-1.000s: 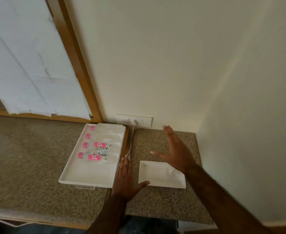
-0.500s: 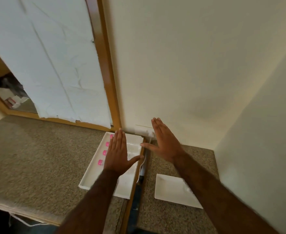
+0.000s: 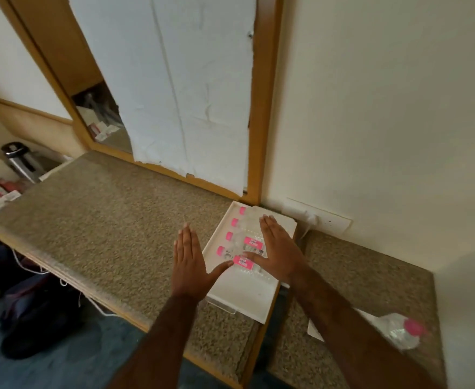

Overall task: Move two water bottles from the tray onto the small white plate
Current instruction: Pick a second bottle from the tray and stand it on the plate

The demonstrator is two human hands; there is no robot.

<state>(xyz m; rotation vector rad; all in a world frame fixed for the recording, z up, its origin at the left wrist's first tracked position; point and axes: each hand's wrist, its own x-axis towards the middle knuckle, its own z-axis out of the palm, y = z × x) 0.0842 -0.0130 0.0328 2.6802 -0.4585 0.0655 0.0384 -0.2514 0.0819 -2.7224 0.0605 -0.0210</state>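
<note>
A white tray [image 3: 239,300] sits on the speckled counter by the wall, with several clear water bottles [image 3: 237,242] lying in it, each with a pink cap and pink label. My left hand [image 3: 190,265] is open and flat, just left of the tray, thumb reaching over its edge. My right hand [image 3: 280,249] is open above the bottles, fingers spread, gripping nothing. The small white plate [image 3: 315,331] lies at lower right, mostly hidden behind my right forearm. Another pink-capped bottle [image 3: 402,332] lies at the plate's far side.
A wall socket with a white plug [image 3: 319,220] is behind the tray. A dark gap [image 3: 275,318] separates the two counter sections. A paper-covered mirror [image 3: 191,94] stands behind. A steel flask [image 3: 20,161] and packets sit far left; bags lie on the floor.
The view swung left and widened. My left hand shifted from over the tray to its left edge. My right hand moved over the bottles. A bottle now shows at the plate.
</note>
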